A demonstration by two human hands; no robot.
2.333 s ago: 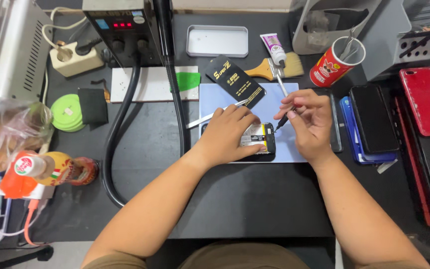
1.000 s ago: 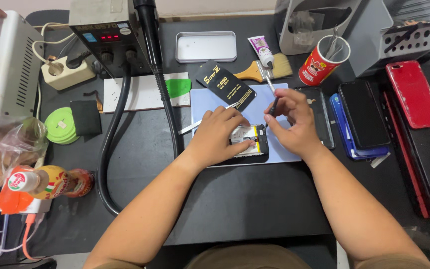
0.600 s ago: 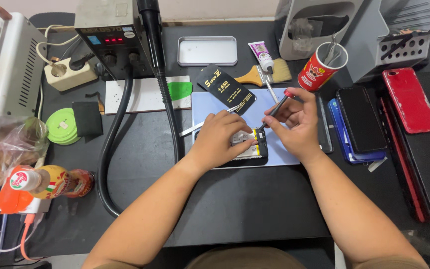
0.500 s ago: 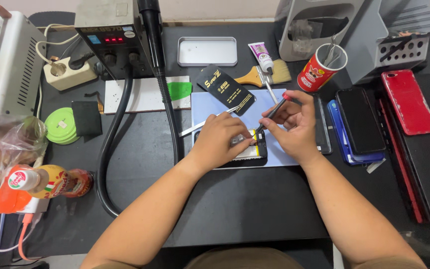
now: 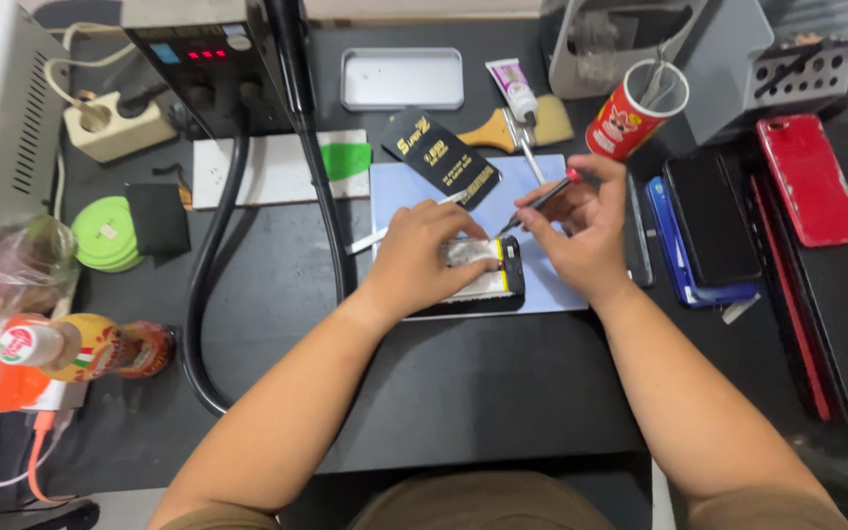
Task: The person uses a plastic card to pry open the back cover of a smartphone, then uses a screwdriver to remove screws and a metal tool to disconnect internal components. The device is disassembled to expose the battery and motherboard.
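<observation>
An opened black phone (image 5: 491, 282) with its insides showing lies on a pale blue mat (image 5: 552, 285) in the middle of the black desk. My left hand (image 5: 431, 258) presses down on the phone and covers most of it. My right hand (image 5: 581, 231) holds a thin screwdriver (image 5: 540, 201) with a red collar, its tip slanting down to the phone's top edge. A white-handled tool (image 5: 385, 232) lies on the mat, partly under my left hand.
A black card packet (image 5: 441, 157), a brush (image 5: 512, 128), a glue tube (image 5: 512, 86) and a metal tray (image 5: 401, 79) lie behind the mat. A red can (image 5: 630, 110) holds tools. Stacked phones (image 5: 709, 231) and a red phone (image 5: 810, 177) sit right. A rework station (image 5: 203, 59) with hose (image 5: 210, 245) stands left.
My right hand has lifted the screwdriver slightly and shifted it toward the phone's top edge. My left hand has stayed pressed on the phone. The view has drifted a little.
</observation>
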